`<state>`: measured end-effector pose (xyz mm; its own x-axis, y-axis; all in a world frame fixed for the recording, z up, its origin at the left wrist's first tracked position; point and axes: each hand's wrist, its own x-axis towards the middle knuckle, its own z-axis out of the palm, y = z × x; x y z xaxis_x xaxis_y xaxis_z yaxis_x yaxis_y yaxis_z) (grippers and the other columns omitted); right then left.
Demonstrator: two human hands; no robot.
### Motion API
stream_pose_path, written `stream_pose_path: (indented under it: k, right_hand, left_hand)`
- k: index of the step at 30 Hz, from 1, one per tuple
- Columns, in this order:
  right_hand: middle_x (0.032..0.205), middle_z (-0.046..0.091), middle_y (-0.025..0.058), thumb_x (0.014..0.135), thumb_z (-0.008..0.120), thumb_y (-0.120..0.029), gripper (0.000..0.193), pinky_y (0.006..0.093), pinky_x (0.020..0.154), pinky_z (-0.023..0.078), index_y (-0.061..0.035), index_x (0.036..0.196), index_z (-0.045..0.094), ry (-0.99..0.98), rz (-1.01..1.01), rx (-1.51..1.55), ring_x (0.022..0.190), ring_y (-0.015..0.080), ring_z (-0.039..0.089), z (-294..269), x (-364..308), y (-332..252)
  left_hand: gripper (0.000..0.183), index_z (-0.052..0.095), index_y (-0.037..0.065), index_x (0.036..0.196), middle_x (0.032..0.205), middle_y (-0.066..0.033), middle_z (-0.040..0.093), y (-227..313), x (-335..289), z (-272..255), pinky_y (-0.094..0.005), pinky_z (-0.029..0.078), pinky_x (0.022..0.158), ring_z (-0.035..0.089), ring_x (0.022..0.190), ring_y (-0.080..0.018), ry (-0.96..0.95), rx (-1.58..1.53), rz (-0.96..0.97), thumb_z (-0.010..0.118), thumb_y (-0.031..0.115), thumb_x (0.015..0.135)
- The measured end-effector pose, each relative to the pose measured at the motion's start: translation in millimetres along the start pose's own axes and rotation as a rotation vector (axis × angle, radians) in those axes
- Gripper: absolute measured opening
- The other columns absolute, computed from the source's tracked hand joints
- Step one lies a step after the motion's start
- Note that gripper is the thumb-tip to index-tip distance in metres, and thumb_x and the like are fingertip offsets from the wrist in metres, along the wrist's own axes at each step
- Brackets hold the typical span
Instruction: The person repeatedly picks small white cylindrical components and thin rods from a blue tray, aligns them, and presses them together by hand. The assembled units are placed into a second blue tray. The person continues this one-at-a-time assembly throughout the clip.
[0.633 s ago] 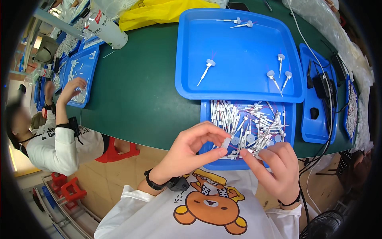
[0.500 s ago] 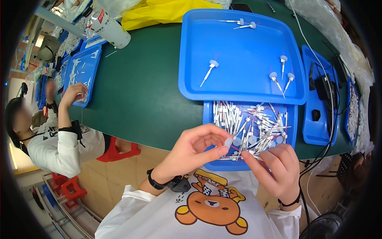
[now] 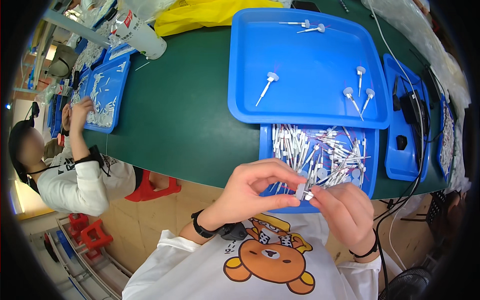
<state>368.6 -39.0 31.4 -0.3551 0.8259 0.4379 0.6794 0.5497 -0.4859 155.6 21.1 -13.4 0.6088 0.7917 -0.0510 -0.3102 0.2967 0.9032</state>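
Note:
Above the near edge of a blue tray (image 3: pixel 374 150), my left hand (image 3: pixel 252 192) pinches a small pale grey disc (image 3: pixel 300 191) between thumb and forefinger. My right hand (image 3: pixel 346 212) has its fingers closed on a short white stick piece (image 3: pixel 309 195), whose end meets or nearly meets the disc; the rest of the piece is hidden in the fingers. Beneath both hands lies a heap of white stick pieces (image 3: pixel 290 145) with fine red threads and some grey discs. Farther off, a larger blue tray (image 3: pixel 305 60) overlaps this one and holds several disc-topped sticks (image 3: pixel 267 88).
On the right stands another blue tray (image 3: pixel 405 167) with black parts and cables. A white cup (image 3: pixel 142 40) and a yellow bag (image 3: pixel 200 16) are at the back of the green table (image 3: pixel 175 100). At left, a co-worker's hand (image 3: pixel 80 112) is over a tray of white pieces.
My hands have come together, bringing the white stick piece up to the disc where a red thread spanned the gap. The co-worker's hand has shifted left.

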Motion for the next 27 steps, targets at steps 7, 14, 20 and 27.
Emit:
stream_pose_path:
  k: [7, 14, 20, 27]
  right_hand:
    - [0.075, 0.068, 0.0129, 0.085, 0.075, 0.001, 0.017, 0.0287, 0.055, 0.050, 0.0050, 0.101, 0.071, -0.096, 0.386, 0.419, 0.062, 0.0197, 0.064, -2.4, -2.5, -7.6]
    - [0.078, 0.071, 0.0113, 0.097, 0.066, -0.003, 0.011, 0.0267, 0.059, 0.055, 0.0060, 0.100, 0.072, -0.203, 1.154, 1.174, 0.065, 0.0135, 0.067, -5.6, 0.2, -8.6]
    - [0.085, 0.073, 0.0095, 0.097, 0.067, -0.007, 0.019, 0.0260, 0.069, 0.055, 0.0079, 0.109, 0.070, -0.223, 1.028, 0.928, 0.074, 0.0113, 0.067, -15.0, 19.1, 15.9]
    - [0.106, 0.069, 0.0199, 0.089, 0.070, -0.002, 0.037, 0.0409, 0.091, 0.050, 0.0018, 0.125, 0.063, 0.180, 0.379, -0.324, 0.102, 0.0336, 0.066, -7.5, 36.7, 52.6]
  left_hand:
    - [0.026, 0.077, 0.000, 0.101, 0.095, -0.0096, 0.073, 6.1, -3.9, -2.3, -0.0305, 0.057, 0.072, 0.070, 0.083, -0.0197, -0.009, 0.489, 0.277, 0.082, -0.005, 0.076]
    - [0.030, 0.077, -0.002, 0.100, 0.090, -0.0117, 0.073, 7.2, -7.3, 3.8, -0.0307, 0.055, 0.069, 0.071, 0.082, -0.0213, -0.049, 0.609, 0.278, 0.086, -0.001, 0.071]
    - [0.034, 0.074, 0.000, 0.102, 0.093, -0.0079, 0.069, 5.2, 1.7, 1.4, -0.0312, 0.054, 0.069, 0.067, 0.081, -0.0214, 0.157, 0.874, 0.246, 0.087, 0.004, 0.071]
    - [0.013, 0.068, 0.004, 0.089, 0.088, -0.0067, 0.054, -11.9, 7.8, 4.2, -0.0390, 0.043, 0.080, 0.052, 0.088, -0.0268, 0.247, 1.227, 0.201, 0.077, 0.006, 0.080]
